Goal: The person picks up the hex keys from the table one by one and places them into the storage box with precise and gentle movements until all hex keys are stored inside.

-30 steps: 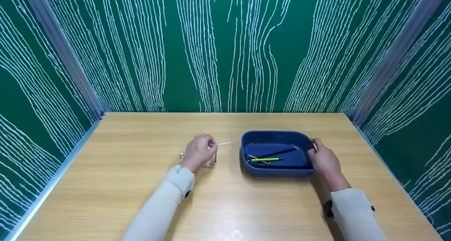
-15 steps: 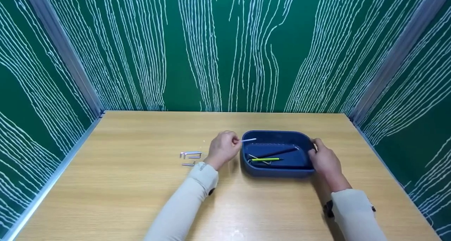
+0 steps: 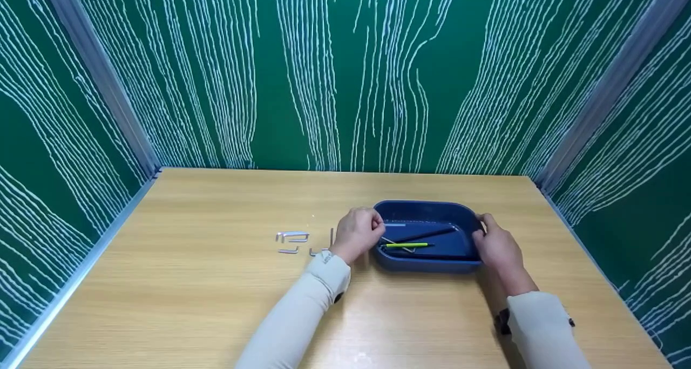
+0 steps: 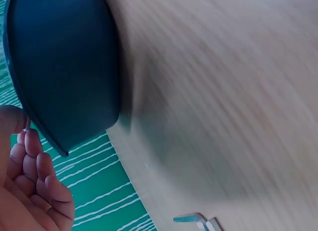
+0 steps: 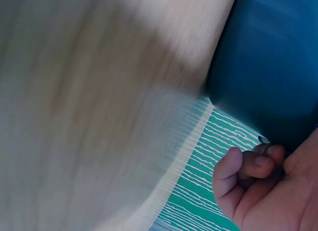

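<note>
My left hand (image 3: 360, 231) is at the left rim of a dark blue box (image 3: 429, 266), thumb and forefinger pinching a thin, pale metal hex key (image 3: 395, 225) whose long arm reaches over the inside. In the left wrist view, the pinching fingertips (image 4: 30, 136) are right at the box's rim, with the other fingers curled. My right hand (image 3: 499, 250) grips the box's right end, thumb over the rim and fingers outside. Inside the box lie a yellow-green pen (image 3: 406, 245), a dark stick-like item (image 3: 432, 233) and a brassy bent rod partly under the pen.
Several L-shaped hex keys (image 3: 294, 234) lie on the wooden table (image 3: 216, 293) left of the box; my left wrist partly covers some. Green walls with white wavy lines (image 3: 345, 88) enclose the table's back and sides.
My left hand has carried the hex key rightward from above the loose keys to the box's left rim, uncovering several keys. The right hand and the box have stayed put.
</note>
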A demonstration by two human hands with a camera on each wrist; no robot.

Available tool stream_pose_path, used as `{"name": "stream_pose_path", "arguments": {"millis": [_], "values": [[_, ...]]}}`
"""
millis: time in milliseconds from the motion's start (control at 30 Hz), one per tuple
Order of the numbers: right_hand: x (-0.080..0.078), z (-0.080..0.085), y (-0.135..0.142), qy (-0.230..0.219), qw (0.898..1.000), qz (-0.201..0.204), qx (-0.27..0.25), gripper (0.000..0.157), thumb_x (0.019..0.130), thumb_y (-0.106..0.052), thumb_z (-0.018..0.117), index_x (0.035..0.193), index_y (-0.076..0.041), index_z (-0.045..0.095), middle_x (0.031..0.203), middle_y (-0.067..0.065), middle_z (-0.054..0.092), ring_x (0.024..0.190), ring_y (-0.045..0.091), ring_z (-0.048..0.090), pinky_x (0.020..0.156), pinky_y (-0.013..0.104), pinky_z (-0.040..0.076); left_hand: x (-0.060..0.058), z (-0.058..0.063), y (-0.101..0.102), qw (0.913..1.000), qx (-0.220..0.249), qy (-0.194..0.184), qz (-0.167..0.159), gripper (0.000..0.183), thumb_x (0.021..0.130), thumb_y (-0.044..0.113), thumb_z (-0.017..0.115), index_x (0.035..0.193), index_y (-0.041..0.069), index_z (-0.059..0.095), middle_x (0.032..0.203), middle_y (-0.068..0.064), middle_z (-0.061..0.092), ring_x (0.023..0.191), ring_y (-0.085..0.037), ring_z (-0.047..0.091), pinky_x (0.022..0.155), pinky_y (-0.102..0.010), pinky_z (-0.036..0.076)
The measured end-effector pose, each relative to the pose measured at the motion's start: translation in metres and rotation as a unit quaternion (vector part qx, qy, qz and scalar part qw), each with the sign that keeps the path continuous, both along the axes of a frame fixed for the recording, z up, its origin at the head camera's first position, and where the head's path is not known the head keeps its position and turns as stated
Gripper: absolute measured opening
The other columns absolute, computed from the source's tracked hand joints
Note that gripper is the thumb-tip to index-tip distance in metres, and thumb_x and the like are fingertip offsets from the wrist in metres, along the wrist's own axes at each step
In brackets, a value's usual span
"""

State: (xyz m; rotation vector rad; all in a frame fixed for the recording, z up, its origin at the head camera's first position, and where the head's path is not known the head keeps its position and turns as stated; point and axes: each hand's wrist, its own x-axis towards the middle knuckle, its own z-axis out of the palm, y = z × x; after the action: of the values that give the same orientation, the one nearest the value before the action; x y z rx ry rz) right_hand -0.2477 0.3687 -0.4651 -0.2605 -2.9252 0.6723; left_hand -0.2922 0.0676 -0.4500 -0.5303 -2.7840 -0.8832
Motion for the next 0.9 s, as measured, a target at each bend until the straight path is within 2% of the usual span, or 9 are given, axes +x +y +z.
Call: {"name": "stream_pose_path", "arguments": {"millis": [100,300,633,900], "values": [[0.000,-0.001,0.000,0.004,1.000,0.002,0.005,0.040,0.090,-0.023,0.035,0.129,-0.013,0.033,0.086,0.020,0.055,0.067,0.027,0.048,0.051,0.031,0.032,0.000,-0.002,0.002,0.9999,-0.007,0.012,-0.003,0.009,0.076,0.027,0.058,0.068,0.023,0.059,0.063,0.012,0.052,0.062,-0.006,0.049,0.054,-0.020,0.038],[-0.001,-0.002,0.000,-0.007,1.000,0.000,-0.006,0.041,0.091,-0.024,0.034,0.130,-0.012,0.031,0.093,0.020,0.053,0.074,0.029,0.048,0.057,0.034,0.033,-0.001,-0.004,0.006,0.9996,-0.021,0.020,-0.003,0.008,0.075,0.027,0.059,0.067,0.023,0.060,0.062,0.012,0.052,0.062,-0.005,0.049,0.053,-0.020,0.038],[-0.001,-0.001,0.000,-0.019,1.000,0.001,-0.017,0.043,0.091,-0.024,0.033,0.132,-0.012,0.029,0.097,0.019,0.051,0.078,0.029,0.049,0.059,0.033,0.035,-0.002,-0.004,0.010,0.9994,-0.033,0.012,-0.005,0.010,0.075,0.027,0.061,0.067,0.022,0.059,0.061,0.011,0.051,0.062,-0.006,0.048,0.054,-0.020,0.038],[0.000,-0.001,0.000,-0.013,1.000,-0.002,-0.019,0.043,0.090,-0.024,0.033,0.132,-0.013,0.030,0.098,0.020,0.052,0.079,0.030,0.048,0.061,0.036,0.035,-0.003,-0.006,0.013,0.9986,-0.051,0.013,-0.005,0.008,0.075,0.028,0.060,0.070,0.022,0.060,0.062,0.012,0.052,0.062,-0.006,0.049,0.054,-0.020,0.039]]}}
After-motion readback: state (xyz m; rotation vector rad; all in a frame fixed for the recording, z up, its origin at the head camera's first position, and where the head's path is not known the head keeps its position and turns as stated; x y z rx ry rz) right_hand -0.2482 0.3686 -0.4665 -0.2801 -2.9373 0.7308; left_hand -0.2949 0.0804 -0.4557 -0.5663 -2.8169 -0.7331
